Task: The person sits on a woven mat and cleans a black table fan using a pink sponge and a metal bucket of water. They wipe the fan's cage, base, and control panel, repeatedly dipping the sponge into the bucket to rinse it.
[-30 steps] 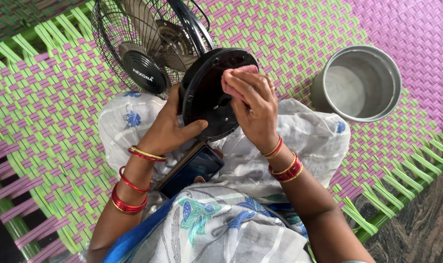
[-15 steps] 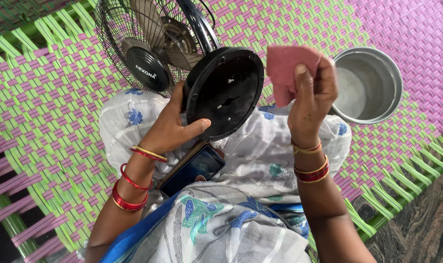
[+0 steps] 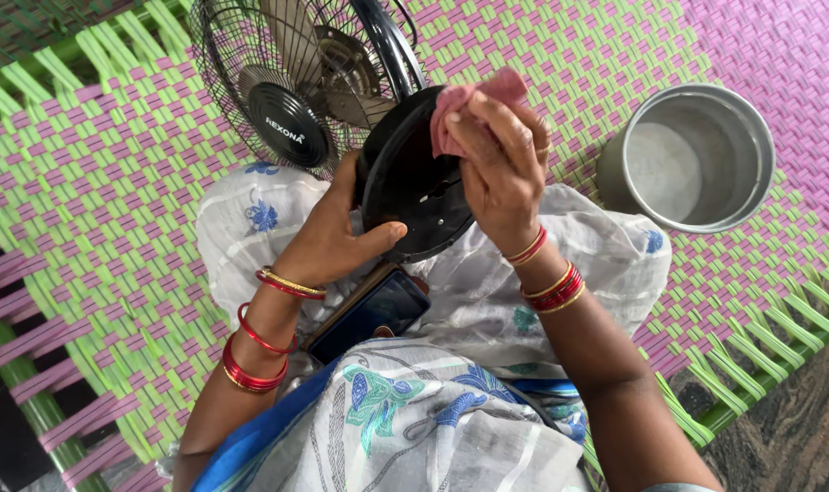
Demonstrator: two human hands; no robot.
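**Pink cloth pressed to fan base, other hand gripping the rim**

Right hand closed around a bunched pink cloth, fingers curled over it, pressing it flat against the upper part of the black round fan base. Cloth sits between palm and base, part of it sticking out above the fingertips. Left hand grips the lower left rim of the same base, thumb laid across its face, fingers hidden behind. Base is tilted up on edge between the two hands, underside facing the camera. Beyond the left hand, up and away, the fan's wire cage with blades and dark hub lies on the woven cot, green and pink straps. Just below the left hand, a dark phone rests on the lap, on white printed fabric. Well off to the right of the right hand, a steel pot stands on the cot, apart from everything. Red and gold bangles on both wrists.
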